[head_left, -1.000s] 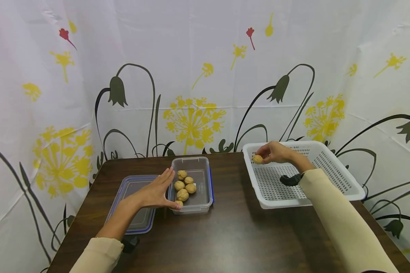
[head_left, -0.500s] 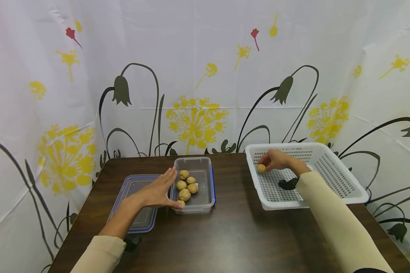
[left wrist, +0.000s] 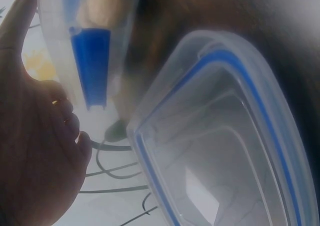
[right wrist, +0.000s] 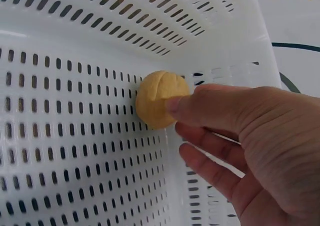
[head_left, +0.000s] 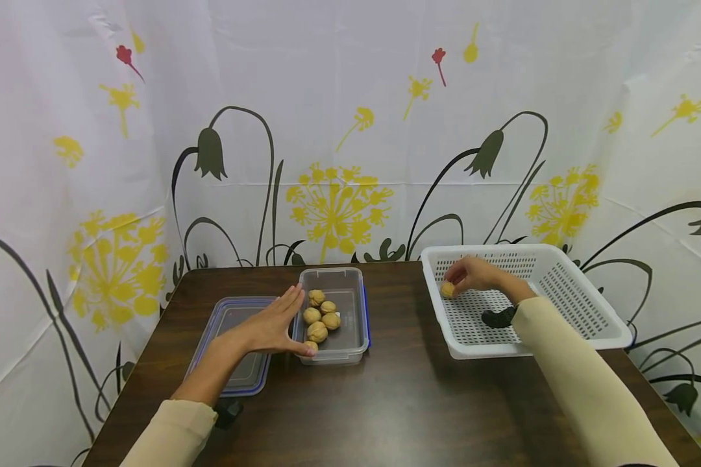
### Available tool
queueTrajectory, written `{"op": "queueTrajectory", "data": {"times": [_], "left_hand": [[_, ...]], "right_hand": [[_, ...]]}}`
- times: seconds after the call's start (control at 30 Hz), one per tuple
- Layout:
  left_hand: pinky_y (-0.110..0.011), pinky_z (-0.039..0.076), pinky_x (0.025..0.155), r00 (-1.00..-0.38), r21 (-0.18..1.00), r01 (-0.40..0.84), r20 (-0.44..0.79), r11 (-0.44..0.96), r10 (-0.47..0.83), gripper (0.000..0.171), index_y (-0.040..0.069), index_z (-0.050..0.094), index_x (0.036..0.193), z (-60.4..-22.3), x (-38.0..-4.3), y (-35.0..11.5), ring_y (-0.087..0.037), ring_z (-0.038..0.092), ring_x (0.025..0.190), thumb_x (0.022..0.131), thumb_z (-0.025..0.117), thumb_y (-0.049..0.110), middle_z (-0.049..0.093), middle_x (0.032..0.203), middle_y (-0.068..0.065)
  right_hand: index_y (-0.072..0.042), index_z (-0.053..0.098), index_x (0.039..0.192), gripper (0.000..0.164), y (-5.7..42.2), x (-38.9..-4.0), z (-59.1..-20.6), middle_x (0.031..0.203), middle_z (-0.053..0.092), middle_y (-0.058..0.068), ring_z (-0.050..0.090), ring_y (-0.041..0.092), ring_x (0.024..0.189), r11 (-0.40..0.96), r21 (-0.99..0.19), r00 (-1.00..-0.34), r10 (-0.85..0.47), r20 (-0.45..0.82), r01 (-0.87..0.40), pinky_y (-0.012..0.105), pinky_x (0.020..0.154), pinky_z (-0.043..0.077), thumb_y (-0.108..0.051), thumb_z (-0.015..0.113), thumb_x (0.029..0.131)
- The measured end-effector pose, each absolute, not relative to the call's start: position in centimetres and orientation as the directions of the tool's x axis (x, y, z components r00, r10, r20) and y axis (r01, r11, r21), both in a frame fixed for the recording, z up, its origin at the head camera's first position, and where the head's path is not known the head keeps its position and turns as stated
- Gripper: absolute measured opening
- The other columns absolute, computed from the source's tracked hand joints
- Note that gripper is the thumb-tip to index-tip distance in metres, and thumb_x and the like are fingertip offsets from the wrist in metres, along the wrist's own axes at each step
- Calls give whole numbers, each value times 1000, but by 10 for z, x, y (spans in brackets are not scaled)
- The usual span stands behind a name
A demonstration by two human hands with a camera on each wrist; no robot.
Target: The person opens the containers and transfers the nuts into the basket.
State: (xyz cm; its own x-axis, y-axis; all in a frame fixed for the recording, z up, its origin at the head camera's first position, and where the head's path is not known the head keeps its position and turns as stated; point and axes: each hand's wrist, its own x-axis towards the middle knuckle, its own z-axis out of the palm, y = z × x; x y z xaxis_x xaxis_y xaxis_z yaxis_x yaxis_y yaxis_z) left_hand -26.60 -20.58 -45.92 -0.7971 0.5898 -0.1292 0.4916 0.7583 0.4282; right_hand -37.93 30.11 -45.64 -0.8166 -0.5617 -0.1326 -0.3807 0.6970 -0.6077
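White flower-print cloth (head_left: 380, 78) hangs behind a dark wooden table (head_left: 385, 415). Right hand (head_left: 473, 272): thumb and fingers pinch one walnut (right wrist: 154, 99) inside the white basket (head_left: 464, 351), near its left wall. Left hand (head_left: 269, 328), well apart: fingers extended, thumb spread, along the left side of the clear container (head_left: 350, 301); six walnuts (head_left: 317, 332) visible within. Blue-rimmed lid (head_left: 236, 316) lies left of it.

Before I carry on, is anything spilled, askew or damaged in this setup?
Nothing stands out. Six visible walnuts sit inside the clear container, the lid lies flat beside it, and the right hand pinches another walnut inside the white basket.
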Motion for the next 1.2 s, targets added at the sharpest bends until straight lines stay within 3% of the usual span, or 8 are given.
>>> {"op": "queueTrajectory", "data": {"times": [0.3,0.77,1.2], "left_hand": [[-64,11,129,-802,418,484,-138,768,581,133,-10,9,165,-458,-267,-206,-46,2,162,83,83,63,-1,175,-28],[-66,12,128,-797,433,481,-146,762,586,133,-11,8,165,-455,-265,-205,-46,1,162,83,83,62,-1,175,-29],[-66,13,128,-799,422,481,-150,768,583,132,-11,9,165,-456,-265,-205,-47,3,162,83,83,62,0,175,-29]], "right_hand": [[10,75,115,31,306,-373,-440,111,77,24,75,37,101,686,-543,-815,-579,-4,-485,47,90,62,2,83,86],[8,75,117,26,298,-365,-412,114,76,24,76,35,101,663,-562,-835,-541,99,-495,41,86,64,3,79,91],[6,75,117,28,259,-355,-384,113,76,21,76,37,104,567,-540,-744,-643,183,-622,53,93,61,3,80,90]]}}
